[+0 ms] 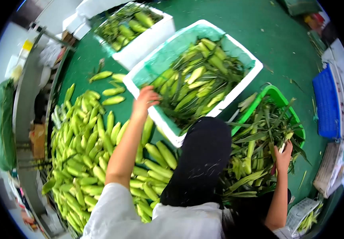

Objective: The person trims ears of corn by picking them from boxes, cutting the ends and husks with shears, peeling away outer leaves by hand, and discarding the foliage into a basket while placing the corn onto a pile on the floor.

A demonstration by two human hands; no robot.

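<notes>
My left hand (146, 98) reaches over the left rim of a white foam box (138, 71); its fingers are stretched out and slightly blurred. Inside the box, close to those fingers, lie ears of corn (196, 75) in green husks among loose leaves. On the right, my right hand (283, 156) is closed at the edge of a heap of husks and leaves (255, 153) in a bright green basket (259, 97). A small pale piece shows at its fingertips, but I cannot make out what it is.
Many trimmed ears of corn (86, 139) are piled on the green floor at the left. Behind stands a second foam box (148, 44) of corn. A metal shelf (24, 91) runs along the left; a blue crate (326, 101) leans at the right.
</notes>
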